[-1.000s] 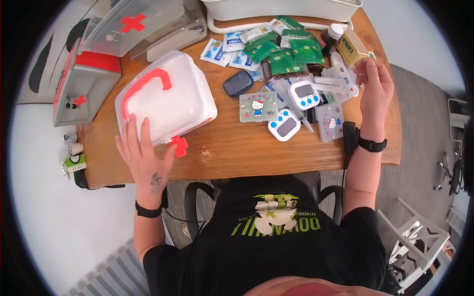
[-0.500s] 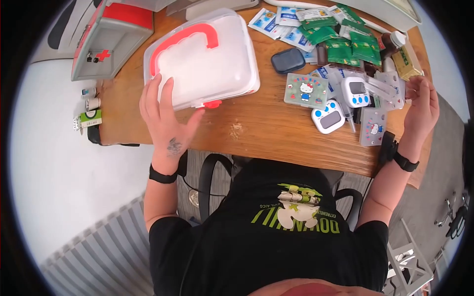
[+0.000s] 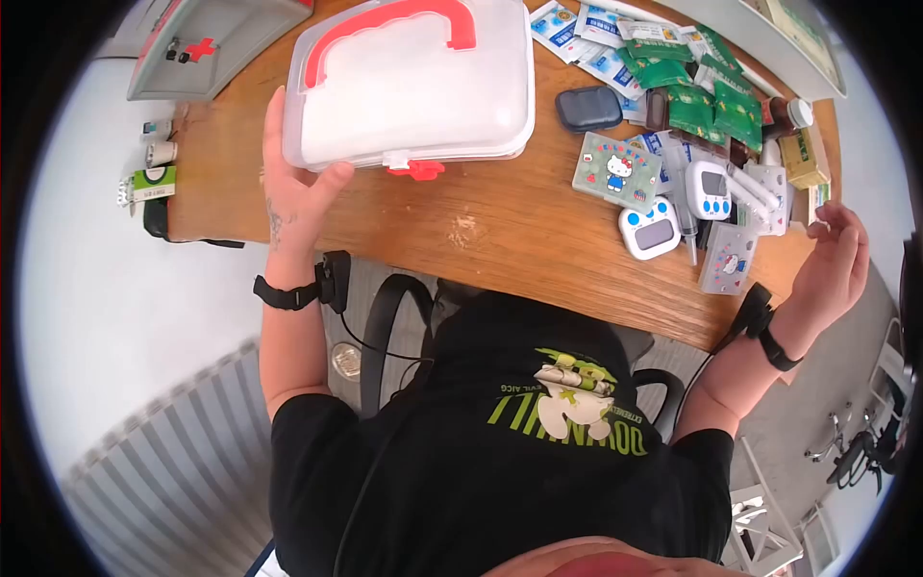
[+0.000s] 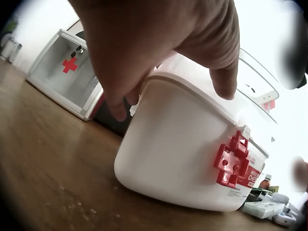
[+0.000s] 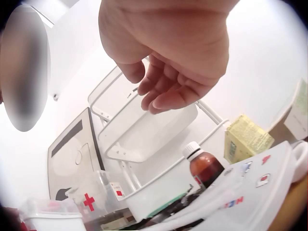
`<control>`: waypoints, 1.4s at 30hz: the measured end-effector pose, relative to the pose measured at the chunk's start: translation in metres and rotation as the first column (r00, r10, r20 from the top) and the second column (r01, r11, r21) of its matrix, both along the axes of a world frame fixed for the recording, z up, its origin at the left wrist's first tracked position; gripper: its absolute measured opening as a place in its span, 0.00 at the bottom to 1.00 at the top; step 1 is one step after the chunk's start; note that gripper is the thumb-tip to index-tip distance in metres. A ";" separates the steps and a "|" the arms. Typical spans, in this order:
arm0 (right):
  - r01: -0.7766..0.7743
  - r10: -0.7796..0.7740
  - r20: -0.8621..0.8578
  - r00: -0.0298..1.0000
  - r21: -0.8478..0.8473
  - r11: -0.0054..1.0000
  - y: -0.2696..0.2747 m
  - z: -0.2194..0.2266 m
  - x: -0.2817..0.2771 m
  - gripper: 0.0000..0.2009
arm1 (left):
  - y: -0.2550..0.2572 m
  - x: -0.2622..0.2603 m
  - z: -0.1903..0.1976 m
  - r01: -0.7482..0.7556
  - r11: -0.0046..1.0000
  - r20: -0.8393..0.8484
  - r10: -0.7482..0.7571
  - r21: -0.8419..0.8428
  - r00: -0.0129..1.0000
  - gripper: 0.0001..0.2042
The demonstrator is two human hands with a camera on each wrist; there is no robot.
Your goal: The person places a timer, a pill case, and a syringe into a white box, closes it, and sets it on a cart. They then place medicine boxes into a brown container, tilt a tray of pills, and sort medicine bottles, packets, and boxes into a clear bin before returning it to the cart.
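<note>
A white medicine box (image 3: 413, 96) with a clear lid and a red handle (image 3: 385, 24) sits on the table's left side. My left hand (image 3: 296, 188) grips its near left corner, thumb on the lid's front edge and fingers down the left side. From the left wrist, a red cross-shaped latch (image 4: 232, 161) shows on the box's front. My right hand (image 3: 835, 262) hovers off the table's right edge, fingers loosely curled around nothing. Closest to it are a yellow carton (image 3: 804, 159) and a clear cartoon-printed case (image 3: 728, 260).
Green packets (image 3: 702, 113) and blue-white sachets (image 3: 562, 31) lie heaped at back right, beside a brown bottle (image 5: 204, 166). Two white timers (image 3: 650, 229), a green cartoon case (image 3: 615, 173) and a dark blue case (image 3: 588, 109) lie in front. A grey cabinet (image 3: 216, 53) stands at far left.
The head view has shifted. My left hand has moved from over the lid's front left to around the box's left corner. My right hand has drawn away from the yellow carton toward me.
</note>
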State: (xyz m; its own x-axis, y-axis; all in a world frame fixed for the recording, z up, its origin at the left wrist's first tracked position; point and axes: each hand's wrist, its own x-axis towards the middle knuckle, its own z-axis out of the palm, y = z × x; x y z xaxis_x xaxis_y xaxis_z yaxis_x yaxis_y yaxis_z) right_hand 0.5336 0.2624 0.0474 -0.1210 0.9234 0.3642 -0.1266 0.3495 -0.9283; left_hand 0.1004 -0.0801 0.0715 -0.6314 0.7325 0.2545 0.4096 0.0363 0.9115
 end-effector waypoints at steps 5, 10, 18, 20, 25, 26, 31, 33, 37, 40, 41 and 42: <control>-0.436 0.441 0.322 0.838 -0.092 0.895 -0.073 0.048 -0.054 0.18 | -0.002 0.005 -0.002 -0.031 0.999 -0.125 0.027 -0.034 0.992 0.52; -0.782 0.679 0.562 0.473 -0.087 0.617 -0.123 0.054 -0.124 0.36 | -0.007 0.020 -0.006 -0.049 0.998 -0.177 0.043 -0.027 0.983 0.50; -0.769 0.653 0.575 0.494 -0.062 0.636 -0.142 0.047 -0.150 0.43 | -0.019 0.048 -0.017 -0.014 0.997 -0.336 0.038 0.074 0.941 0.47; -0.774 0.641 0.577 0.506 -0.025 0.633 -0.140 0.052 -0.148 0.41 | -0.023 0.048 -0.009 -0.027 0.996 -0.348 0.053 0.081 0.936 0.46; -0.760 0.632 0.519 0.575 0.055 0.647 -0.127 0.076 -0.161 0.37 | -0.018 0.044 0.018 -0.025 0.992 -0.273 0.058 0.121 0.960 0.43; -0.757 0.634 0.511 0.580 0.050 0.652 -0.124 0.079 -0.165 0.36 | -0.017 0.038 0.020 -0.031 0.992 -0.268 0.064 0.125 0.961 0.41; -0.733 0.598 0.455 0.659 0.213 0.646 -0.108 0.085 -0.202 0.32 | -0.006 0.014 0.031 -0.105 0.988 -0.297 0.133 0.110 0.945 0.29; -0.795 0.654 0.464 0.598 0.239 0.557 -0.090 0.081 -0.205 0.34 | -0.007 0.001 0.033 -0.170 0.983 -0.381 0.186 0.074 0.906 0.24; -0.786 0.657 0.439 0.613 0.258 0.561 -0.084 0.081 -0.206 0.34 | 0.003 -0.021 0.041 -0.136 0.971 -0.551 0.223 0.195 0.804 0.21; -0.758 0.695 0.309 0.649 0.198 0.621 -0.089 0.080 -0.195 0.33 | 0.002 -0.053 0.042 -0.146 0.980 -0.544 0.196 0.135 0.816 0.22; -0.751 0.691 0.301 0.657 0.183 0.634 -0.085 0.079 -0.189 0.32 | 0.007 -0.060 0.042 -0.119 0.983 -0.496 0.172 0.137 0.851 0.23; -0.731 0.677 0.287 0.677 0.159 0.664 -0.084 0.075 -0.180 0.31 | 0.017 -0.064 0.042 -0.051 0.983 -0.376 0.116 0.179 0.919 0.23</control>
State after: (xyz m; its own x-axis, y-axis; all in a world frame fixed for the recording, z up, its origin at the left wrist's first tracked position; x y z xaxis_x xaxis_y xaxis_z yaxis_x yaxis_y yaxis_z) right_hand 0.3533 0.1787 0.1225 -0.7870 0.4150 0.4566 -0.2648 0.4412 -0.8575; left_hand 0.0360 -0.0635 0.1135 -0.5187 0.6092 0.5999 0.7304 -0.0490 0.6813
